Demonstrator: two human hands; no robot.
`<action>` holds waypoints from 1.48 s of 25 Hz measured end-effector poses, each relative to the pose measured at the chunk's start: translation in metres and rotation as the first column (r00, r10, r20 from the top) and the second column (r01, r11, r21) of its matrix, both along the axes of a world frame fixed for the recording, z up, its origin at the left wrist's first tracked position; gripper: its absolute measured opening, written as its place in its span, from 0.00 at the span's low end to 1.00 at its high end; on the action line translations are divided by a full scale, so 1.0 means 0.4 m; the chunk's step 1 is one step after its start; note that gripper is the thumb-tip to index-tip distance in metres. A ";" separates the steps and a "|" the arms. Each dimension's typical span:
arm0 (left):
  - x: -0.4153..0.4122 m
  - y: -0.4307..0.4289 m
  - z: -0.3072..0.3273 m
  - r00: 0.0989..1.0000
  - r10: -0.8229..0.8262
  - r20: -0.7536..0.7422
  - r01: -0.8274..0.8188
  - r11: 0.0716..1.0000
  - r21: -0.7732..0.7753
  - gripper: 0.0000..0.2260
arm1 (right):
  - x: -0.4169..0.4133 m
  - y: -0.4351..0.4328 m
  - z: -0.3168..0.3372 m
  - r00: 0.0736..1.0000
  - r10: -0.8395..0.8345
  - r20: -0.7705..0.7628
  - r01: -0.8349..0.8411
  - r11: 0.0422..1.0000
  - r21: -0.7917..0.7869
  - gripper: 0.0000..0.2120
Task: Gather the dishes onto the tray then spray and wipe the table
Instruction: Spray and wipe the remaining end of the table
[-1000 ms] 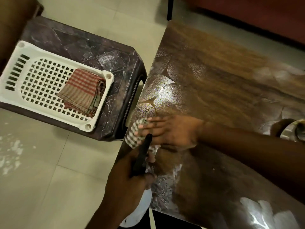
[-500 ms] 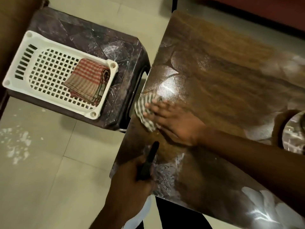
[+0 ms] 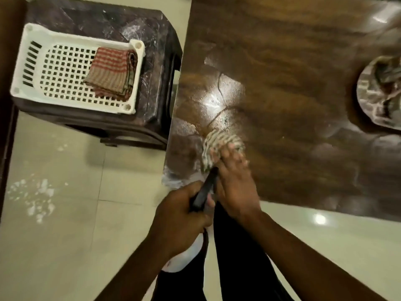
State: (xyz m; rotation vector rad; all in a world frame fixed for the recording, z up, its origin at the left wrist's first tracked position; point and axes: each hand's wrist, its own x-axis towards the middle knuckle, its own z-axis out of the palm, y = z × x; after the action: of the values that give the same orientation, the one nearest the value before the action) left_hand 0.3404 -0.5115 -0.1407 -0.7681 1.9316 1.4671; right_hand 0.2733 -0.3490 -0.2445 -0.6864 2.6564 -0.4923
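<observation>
My right hand (image 3: 233,183) presses a checked wiping cloth (image 3: 217,144) onto the near left corner of the glossy brown table (image 3: 282,72); its fingers are blurred. My left hand (image 3: 180,220) grips a spray bottle by its black trigger head (image 3: 205,190), with the white body (image 3: 188,255) hanging below the fist, just off the table's edge. A metal tray with dishes (image 3: 382,94) sits at the table's right edge, partly cut off by the frame. Wet streaks shine on the table around the cloth.
A dark plastic stool (image 3: 134,68) stands left of the table. On it is a white slotted basket (image 3: 43,61) holding a folded red striped cloth (image 3: 110,72). Pale floor tiles (image 3: 65,192) lie below, and my dark trousers (image 3: 238,268) are between my arms.
My right hand with the cloth has slid from the table's left edge inward and toward me. The camera view has swung, and my forearm now comes from below instead of from the right.
</observation>
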 end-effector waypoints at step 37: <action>0.225 -0.049 -0.016 0.950 0.311 -0.037 -0.309 0.950 0.048 0.13 | -0.111 0.008 0.023 0.802 0.597 -0.008 -0.597 0.802 0.007 0.27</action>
State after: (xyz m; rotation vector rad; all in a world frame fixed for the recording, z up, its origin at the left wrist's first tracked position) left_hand 0.4305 -0.5310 -0.1471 -1.0675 1.8673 1.7155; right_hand 0.2290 -0.3457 -0.2353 -1.4554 2.2579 -0.2952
